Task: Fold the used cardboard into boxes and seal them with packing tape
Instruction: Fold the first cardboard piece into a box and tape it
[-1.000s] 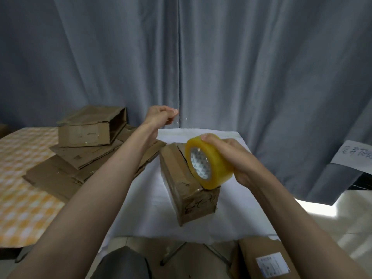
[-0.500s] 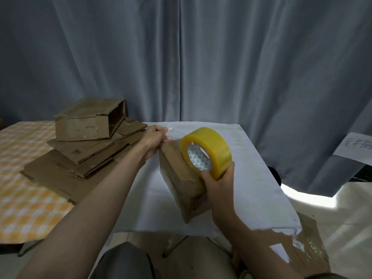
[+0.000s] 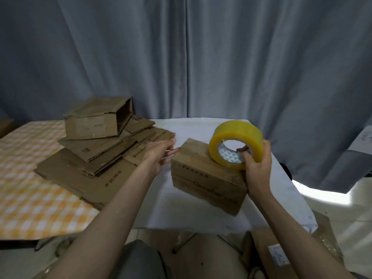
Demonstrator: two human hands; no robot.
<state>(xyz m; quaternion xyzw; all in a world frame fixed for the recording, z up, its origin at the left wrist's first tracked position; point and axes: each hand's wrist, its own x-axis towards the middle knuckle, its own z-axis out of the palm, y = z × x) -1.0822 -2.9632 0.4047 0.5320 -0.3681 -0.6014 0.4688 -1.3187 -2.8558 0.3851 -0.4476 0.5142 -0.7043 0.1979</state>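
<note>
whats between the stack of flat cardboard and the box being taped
The left hand, fingers straight toward the box, above a bare strip of the white table cover, in the head view.

backdrop: grey-blue curtain [image 3: 221, 67], full width, vertical folds | surface [image 3: 201, 216]: white cloth cover | left: second surface [image 3: 30, 198], orange-white check cloth | floor [image 3: 352, 224]: pale, bright light patch under curtain hem at right | right edge: white paper sheet [image 3: 362, 139], writing blurred
</note>
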